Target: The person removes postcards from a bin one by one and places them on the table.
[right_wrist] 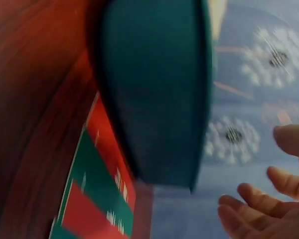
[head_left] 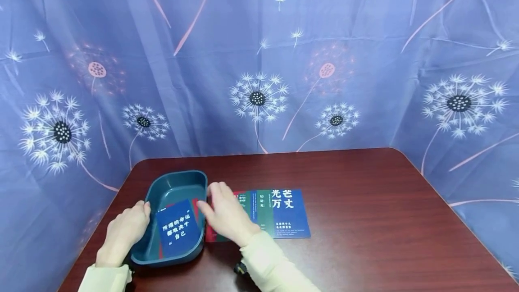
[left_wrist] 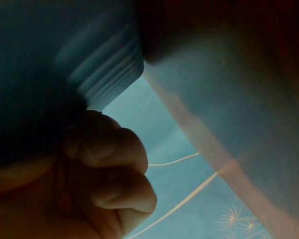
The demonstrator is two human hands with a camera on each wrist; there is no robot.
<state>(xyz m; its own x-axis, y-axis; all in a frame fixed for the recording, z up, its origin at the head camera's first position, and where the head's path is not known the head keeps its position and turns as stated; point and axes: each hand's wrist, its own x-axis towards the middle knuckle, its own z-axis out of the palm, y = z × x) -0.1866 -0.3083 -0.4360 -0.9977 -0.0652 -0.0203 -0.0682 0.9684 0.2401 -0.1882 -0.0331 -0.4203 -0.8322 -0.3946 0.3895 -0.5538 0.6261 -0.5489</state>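
A dark teal plastic bin (head_left: 185, 183) stands at the left of the table, with blue and red printed cards (head_left: 177, 229) lying inside it. My left hand (head_left: 126, 230) grips the bin's left rim; in the left wrist view its fingers (left_wrist: 124, 149) curl beside the ribbed outer wall. At the bin's right side is my right hand (head_left: 231, 215), its thumb close to the rim. The right wrist view shows that hand (right_wrist: 274, 209) with fingers spread, apart from the bin wall (right_wrist: 157, 99). Beneath it lies an overlapping row of red, green and blue cards (head_left: 289, 220), partly hidden.
The reddish-brown wooden table (head_left: 377, 220) extends to the right of the cards. A blue curtain (head_left: 202, 57) with a dandelion print hangs behind the table and along its sides.
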